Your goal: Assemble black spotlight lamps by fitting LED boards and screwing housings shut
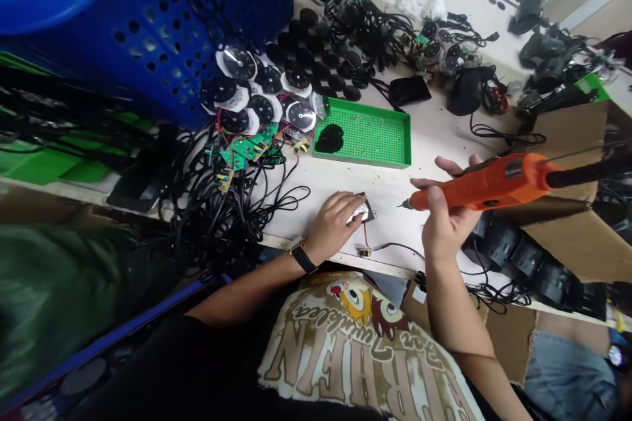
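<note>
Screwdriving seems in hand: just nearside of the green perforated plastic tray (390,145), the left hand (336,222) grips down on a small black white-faced dial module (363,212), while the right hand (447,227) clamps an orange electric screwdriver (494,185) whose tip next needs aligning.

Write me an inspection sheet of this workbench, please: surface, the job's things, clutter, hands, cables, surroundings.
Surface: pale bench top, bare only in front of the person.
Job's things: small dark part with a white face lies on the bench; orange power screwdriver points its tip toward it, not touching.
Clutter: green tray with small screws; round dial faces; green circuit boards.
Hands: left hand holds the part down; right hand grips the screwdriver.
Cables: black cables tangled at left; thin wire leaves the part.
Surroundings: blue perforated crate; cardboard box.
</note>
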Demonstrator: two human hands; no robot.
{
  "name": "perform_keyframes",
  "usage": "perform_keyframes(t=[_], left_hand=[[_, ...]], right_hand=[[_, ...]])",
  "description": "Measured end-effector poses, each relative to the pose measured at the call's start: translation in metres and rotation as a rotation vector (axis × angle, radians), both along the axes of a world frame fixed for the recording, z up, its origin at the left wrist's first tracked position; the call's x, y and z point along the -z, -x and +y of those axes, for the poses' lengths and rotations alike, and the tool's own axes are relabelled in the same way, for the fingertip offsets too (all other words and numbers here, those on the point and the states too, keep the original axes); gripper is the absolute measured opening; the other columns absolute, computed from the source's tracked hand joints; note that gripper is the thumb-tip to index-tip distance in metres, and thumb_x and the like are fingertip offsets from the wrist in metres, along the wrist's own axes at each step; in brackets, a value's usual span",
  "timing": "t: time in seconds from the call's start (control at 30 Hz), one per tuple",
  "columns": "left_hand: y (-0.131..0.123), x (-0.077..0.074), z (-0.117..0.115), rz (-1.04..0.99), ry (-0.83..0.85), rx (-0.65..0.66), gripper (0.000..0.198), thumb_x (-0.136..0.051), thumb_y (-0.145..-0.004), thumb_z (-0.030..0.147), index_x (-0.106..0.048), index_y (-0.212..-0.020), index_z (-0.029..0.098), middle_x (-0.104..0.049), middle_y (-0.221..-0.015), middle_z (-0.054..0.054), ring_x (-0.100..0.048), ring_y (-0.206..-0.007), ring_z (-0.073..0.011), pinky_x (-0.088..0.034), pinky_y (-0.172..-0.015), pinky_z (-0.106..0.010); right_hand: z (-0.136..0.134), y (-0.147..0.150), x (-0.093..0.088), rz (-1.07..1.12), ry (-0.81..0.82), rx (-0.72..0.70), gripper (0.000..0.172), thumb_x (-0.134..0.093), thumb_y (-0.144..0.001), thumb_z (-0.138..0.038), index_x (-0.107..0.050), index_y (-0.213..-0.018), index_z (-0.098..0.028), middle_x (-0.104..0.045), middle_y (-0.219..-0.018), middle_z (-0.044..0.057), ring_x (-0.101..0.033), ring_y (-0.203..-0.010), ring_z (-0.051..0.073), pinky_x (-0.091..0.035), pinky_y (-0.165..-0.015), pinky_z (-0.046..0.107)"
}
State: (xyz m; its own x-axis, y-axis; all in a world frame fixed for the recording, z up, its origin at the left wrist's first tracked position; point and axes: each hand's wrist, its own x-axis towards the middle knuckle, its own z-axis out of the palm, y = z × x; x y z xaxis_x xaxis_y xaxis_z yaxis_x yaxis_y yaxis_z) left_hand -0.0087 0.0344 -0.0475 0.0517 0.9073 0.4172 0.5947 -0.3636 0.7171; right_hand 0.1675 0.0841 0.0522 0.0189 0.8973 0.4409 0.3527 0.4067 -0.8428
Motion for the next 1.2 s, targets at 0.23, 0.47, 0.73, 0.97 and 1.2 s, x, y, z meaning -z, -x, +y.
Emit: perform_keyframes(t=[0.23,0.47,0.73,0.97,1.2], left_hand=[[0.004,0.004,0.006,-0.192,0.116,-0.01,0.027,-0.076,-0.089,0.018,-0.07,-0.116,0.02,-0.076,-0.113,-0.008,-0.07,-0.111,-0.0229,-0.059,-0.1,-0.044],[0.001,0.004,0.003,-0.193,0.117,0.001,0.026,-0.073,-0.092,0.019,-0.067,-0.116,0.02,-0.074,-0.115,-0.009,-0.068,-0.114,-0.0234,-0.057,-0.101,-0.044],[-0.001,0.002,0.006,-0.202,0.145,-0.005,0.021,-0.07,-0.093,0.02,-0.064,-0.114,0.021,-0.072,-0.113,-0.008,-0.065,-0.112,-0.0243,-0.055,-0.099,-0.043],[-0.006,0.001,0.013,-0.184,0.132,0.08,0.018,-0.061,-0.097,0.017,-0.061,-0.114,0.02,-0.069,-0.113,-0.009,-0.059,-0.114,-0.0261,-0.051,-0.101,-0.045],[0.001,-0.002,0.012,-0.148,0.171,0.139,0.022,-0.061,-0.097,0.019,-0.061,-0.119,0.021,-0.069,-0.121,-0.009,-0.055,-0.123,-0.0284,-0.047,-0.11,-0.05]], right_hand=[[-0.005,0.018,0.014,0.078,0.106,-0.041,0.063,-0.06,-0.095,-0.043,-0.034,-0.151,-0.032,-0.06,-0.125,0.012,-0.069,-0.08,0.019,-0.058,-0.069,0.036],[-0.049,0.006,0.053,-0.493,-0.424,0.191,0.063,-0.061,-0.094,-0.037,-0.032,-0.149,-0.038,-0.048,-0.129,0.015,-0.059,-0.115,0.033,-0.056,-0.085,0.053],[-0.062,0.002,0.075,-0.779,-0.009,-0.121,0.02,-0.05,-0.101,-0.019,-0.066,-0.112,-0.02,-0.066,-0.106,0.012,-0.06,-0.095,0.024,-0.052,-0.082,0.04],[-0.062,0.015,0.069,-0.842,-0.117,-0.067,0.008,-0.06,-0.097,-0.021,-0.068,-0.095,-0.022,-0.073,-0.099,0.008,-0.053,-0.087,0.024,-0.042,-0.075,0.039],[-0.073,0.003,0.083,-0.848,-0.028,-0.119,0.01,-0.062,-0.096,-0.022,-0.071,-0.101,-0.024,-0.072,-0.108,0.009,-0.055,-0.097,0.026,-0.042,-0.081,0.041]])
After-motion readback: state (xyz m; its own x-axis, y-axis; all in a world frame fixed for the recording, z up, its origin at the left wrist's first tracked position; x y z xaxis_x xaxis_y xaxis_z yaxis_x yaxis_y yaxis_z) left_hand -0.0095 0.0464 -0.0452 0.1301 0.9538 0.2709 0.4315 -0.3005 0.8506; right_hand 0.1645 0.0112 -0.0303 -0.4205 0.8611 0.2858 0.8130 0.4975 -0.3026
